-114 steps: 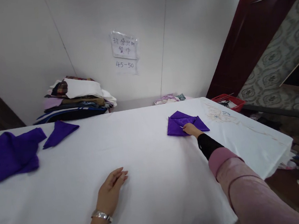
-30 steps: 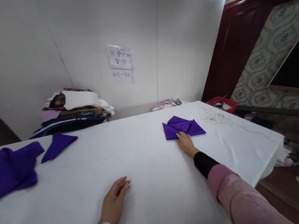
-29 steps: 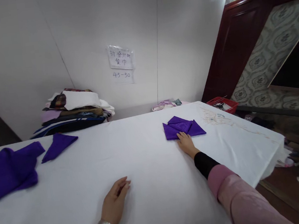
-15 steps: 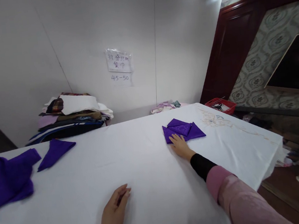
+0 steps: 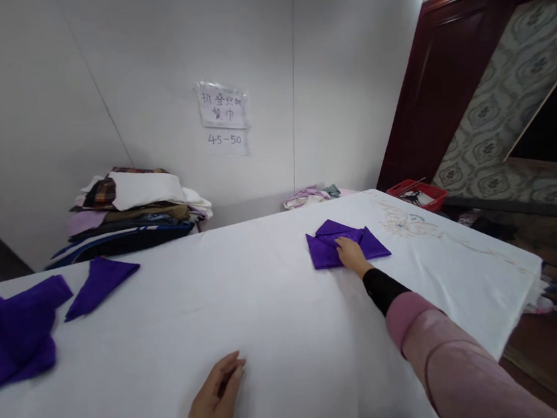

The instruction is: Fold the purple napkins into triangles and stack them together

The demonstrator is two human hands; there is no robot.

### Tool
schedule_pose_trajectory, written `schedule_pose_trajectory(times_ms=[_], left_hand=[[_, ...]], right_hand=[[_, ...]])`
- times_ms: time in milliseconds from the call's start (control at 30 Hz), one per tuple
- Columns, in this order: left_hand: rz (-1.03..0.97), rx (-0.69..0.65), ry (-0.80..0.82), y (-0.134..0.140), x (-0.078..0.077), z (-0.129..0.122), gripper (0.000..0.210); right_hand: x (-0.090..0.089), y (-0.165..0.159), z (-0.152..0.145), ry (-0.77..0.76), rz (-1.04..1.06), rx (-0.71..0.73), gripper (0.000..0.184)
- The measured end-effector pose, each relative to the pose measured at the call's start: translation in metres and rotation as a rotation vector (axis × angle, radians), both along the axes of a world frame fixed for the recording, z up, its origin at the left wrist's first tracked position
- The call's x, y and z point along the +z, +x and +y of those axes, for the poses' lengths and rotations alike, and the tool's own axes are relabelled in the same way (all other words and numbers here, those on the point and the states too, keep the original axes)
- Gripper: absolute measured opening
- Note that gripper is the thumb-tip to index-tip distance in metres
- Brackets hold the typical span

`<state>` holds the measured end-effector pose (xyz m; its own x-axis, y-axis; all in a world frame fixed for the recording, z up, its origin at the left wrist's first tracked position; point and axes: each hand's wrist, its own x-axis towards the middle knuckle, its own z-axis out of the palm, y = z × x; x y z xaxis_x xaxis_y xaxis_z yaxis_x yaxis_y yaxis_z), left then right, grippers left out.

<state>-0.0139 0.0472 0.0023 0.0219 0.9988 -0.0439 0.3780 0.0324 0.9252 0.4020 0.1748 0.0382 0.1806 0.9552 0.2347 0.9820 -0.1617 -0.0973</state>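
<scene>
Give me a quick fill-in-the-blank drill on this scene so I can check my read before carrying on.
1. The hand touching the folded cloth is the ____ one.
2. The folded cloth's colour is ____.
3. The number range on the lower sheet is ____.
4. The basket by the table's far right corner is coloured ____.

Missing words: right; purple; 45-50; red.
</scene>
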Motion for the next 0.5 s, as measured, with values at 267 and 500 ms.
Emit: schedule_pose_trajectory(times_ms=[267, 500], left_hand=[[0.013, 0.008, 0.016, -0.001, -0.002, -0.002, 0.046], [0.03, 0.012, 0.007, -0.002, -0.001, -0.003, 0.045]], right_hand=[[0.003, 0.034, 0.019, -0.142, -0.03, -0.067, 0.035], [0.005, 0.034, 0.024, -0.233, -0.08, -0.075, 0.032]])
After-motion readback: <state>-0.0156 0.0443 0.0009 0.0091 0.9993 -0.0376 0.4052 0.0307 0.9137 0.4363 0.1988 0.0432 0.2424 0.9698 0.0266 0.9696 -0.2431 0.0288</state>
